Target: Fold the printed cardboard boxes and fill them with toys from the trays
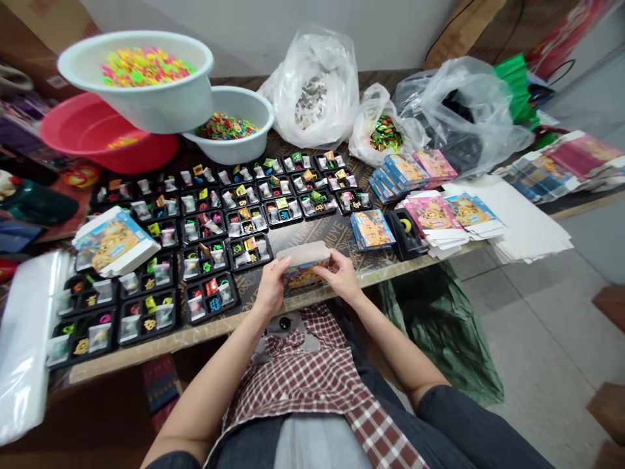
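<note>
Between my two hands, at the table's front edge, is a small printed cardboard box [303,277] with its pale flap raised. My left hand [273,283] grips its left end, fingers closed on the card. On the right end, my right hand [342,275] holds it with thumb and fingers. Whether anything lies inside the box cannot be seen. Just left of my hands stands a black compartment tray [250,253] with small packets and coloured pieces. A short stack of blue printed boxes [372,229] lies to the right of my hands.
Several filled black trays [209,296] cover the table's left half. Basins [141,98] of colourful pieces and plastic bags [317,98] line the back. Flat printed cartons [432,218] lie right, others [114,241] left. A green sack [444,326] sits below the table.
</note>
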Tool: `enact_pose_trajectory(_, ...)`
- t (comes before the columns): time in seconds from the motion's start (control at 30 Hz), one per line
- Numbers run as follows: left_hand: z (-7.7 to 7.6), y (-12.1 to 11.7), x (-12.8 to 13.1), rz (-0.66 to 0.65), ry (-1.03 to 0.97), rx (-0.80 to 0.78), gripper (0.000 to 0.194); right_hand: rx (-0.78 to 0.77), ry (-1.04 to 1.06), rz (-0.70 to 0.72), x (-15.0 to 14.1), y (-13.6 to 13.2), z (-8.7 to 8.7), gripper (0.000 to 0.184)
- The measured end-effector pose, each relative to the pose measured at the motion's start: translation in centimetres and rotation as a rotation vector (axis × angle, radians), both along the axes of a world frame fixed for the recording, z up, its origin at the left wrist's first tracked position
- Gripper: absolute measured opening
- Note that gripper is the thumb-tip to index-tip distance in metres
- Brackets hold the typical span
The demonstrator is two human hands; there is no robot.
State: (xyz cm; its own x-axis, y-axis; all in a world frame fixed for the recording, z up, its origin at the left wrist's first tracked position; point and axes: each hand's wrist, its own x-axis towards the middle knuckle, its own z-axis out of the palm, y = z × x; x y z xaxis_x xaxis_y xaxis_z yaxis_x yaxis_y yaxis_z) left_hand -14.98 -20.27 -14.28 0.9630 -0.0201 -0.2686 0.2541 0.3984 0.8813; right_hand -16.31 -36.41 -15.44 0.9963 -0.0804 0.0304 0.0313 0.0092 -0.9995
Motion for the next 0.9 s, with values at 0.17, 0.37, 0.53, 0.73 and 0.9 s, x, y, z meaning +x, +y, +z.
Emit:
enact_pose_trajectory(0.17, 0.7, 0.0, 0.0, -0.066, -0.022, 0.023, 0.024, 0.243, 0.018, -0.010, 0.6, 0.8, 0.7, 0.025)
enact_pose_trajectory(0.37, 1.0, -0.9, 0.3, 0.118, -0.172, 0.016, 0.010, 0.351, -0.059, -0.147, 1.1, 2.2, 0.8, 0.009)
enact_pose_trajectory(0.53, 0.0, -1.4, 0.0, 0.201, -0.394, 0.061, 0.006, 0.222, -0.258, -0.221, 1.0, 2.5, 0.1, 0.020)
enact_pose_trajectory(0.73, -0.3, 0.4, 0.2, 0.058, -0.449, 0.303, 0.019, -0.152, -0.296, -0.204, 0.8, 1.2, 0.5, 0.012)
enact_pose_trajectory(0.9, -0.8, 1.5, 1.0, -0.007, -0.658, 0.499, 0.012, -0.243, -0.336, -0.116, 1.5, 0.3, 0.7, 0.011)
